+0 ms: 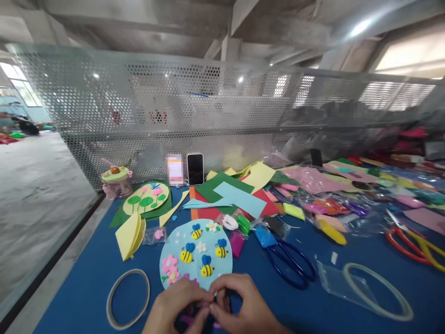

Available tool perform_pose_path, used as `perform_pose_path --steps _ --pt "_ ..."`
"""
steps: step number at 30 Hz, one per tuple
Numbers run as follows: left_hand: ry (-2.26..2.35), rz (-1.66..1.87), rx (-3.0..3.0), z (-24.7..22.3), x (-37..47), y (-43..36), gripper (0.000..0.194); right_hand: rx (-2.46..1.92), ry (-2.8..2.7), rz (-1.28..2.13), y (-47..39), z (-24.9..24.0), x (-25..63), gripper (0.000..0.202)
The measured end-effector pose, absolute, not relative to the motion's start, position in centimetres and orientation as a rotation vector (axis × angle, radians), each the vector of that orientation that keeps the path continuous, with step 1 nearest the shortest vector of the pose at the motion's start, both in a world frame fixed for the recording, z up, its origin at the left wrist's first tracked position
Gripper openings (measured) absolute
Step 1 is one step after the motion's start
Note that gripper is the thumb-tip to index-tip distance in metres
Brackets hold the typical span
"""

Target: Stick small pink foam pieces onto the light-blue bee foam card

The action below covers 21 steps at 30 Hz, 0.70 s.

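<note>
At the near edge of the table, my left hand (177,304) and my right hand (245,304) meet with fingertips pinched together. A small bit of purple modelling clay (205,304) shows between the fingers, partly hidden by them. More purple pieces lie just below. Right beyond my hands is a round light-blue card (215,271) decorated with clay: yellow-and-black bees (187,256) with blue wings, white flowers (201,247) and pink flowers (170,263). My fingers cover its lower edge, where some purple clay also shows.
A tape ring (108,301) lies left, a pale hoop (403,297) right. Blue-handled scissors (292,264), clay packets (236,244) and coloured paper (239,197) spread beyond. A yellow lotus card (139,195), a lidded cup (118,183) and two phones (195,169) stand near the perforated screen (208,120).
</note>
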<state>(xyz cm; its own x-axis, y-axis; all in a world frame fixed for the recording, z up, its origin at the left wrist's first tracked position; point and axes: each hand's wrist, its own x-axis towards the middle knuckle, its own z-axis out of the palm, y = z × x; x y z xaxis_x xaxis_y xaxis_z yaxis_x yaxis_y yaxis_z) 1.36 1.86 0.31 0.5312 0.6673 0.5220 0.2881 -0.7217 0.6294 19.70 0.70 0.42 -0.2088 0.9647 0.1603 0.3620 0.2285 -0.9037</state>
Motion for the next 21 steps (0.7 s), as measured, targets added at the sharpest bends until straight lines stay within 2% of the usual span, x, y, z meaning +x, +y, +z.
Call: perform_pose_path --steps 13,21 --pt "1.205 1.103 2.091 2.0 -0.6 -0.7 0.017 -1.136 -1.778 1.017 0.3 1.8 17.4 0.027" --pt "1.331 0.874 2.154 3.5 -3.7 0.2 0.015 -1.192 -1.91 1.001 1.5 2.0 15.6 0.027"
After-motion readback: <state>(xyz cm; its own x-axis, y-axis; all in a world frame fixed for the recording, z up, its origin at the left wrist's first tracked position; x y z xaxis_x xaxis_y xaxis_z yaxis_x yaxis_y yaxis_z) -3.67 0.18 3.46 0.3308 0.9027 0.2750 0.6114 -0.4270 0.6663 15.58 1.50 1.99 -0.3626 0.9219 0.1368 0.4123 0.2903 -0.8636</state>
